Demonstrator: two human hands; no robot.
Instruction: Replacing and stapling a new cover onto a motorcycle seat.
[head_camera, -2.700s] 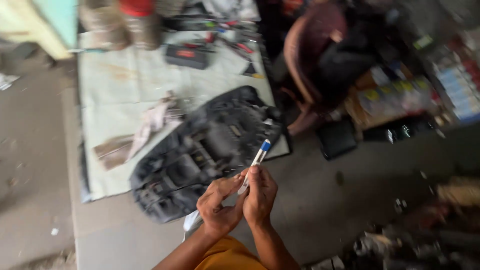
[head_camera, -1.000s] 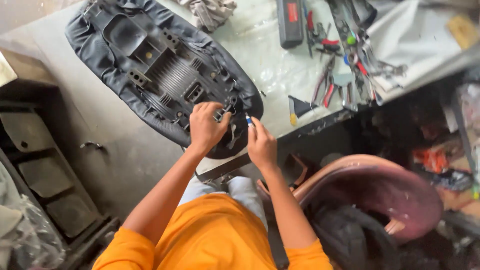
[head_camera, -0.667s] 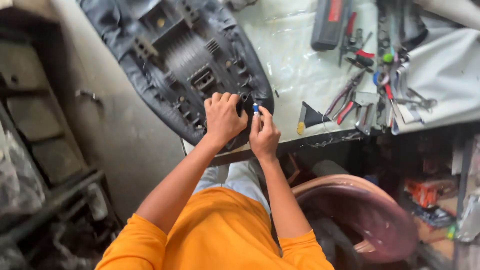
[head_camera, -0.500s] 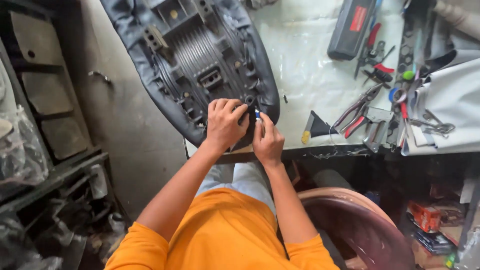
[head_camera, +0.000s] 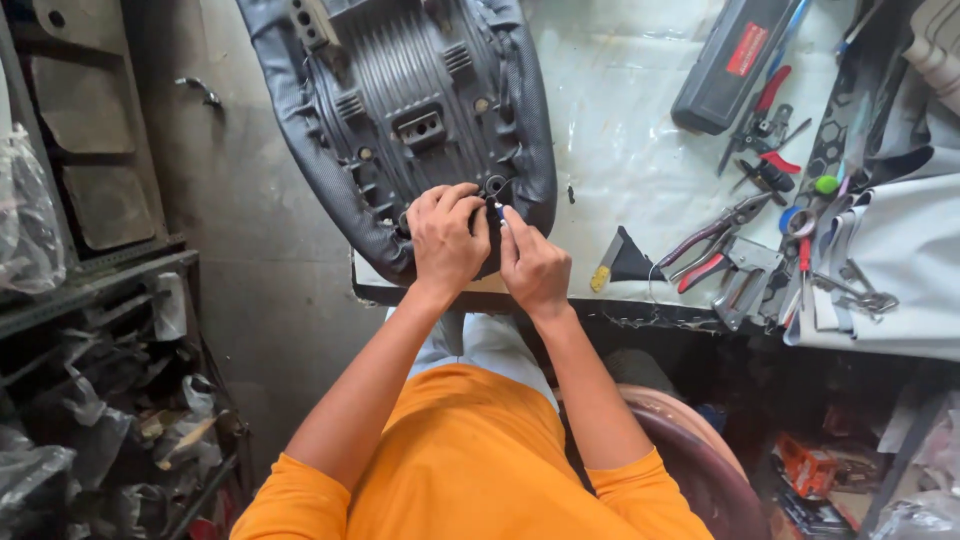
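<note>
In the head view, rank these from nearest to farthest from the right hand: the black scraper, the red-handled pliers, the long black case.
From the right hand:
1. Black scraper, just to its right on the table sheet.
2. Red-handled pliers, farther right, past the scraper.
3. Long black case, up at the far right of the table.

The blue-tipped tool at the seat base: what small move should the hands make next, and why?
Probably a slight press of the tool down into the round fitting on the seat. The right hand pinches the tool with its tip just below that fitting, while the left hand lies flat on the seat's near edge, steadying it.
</note>
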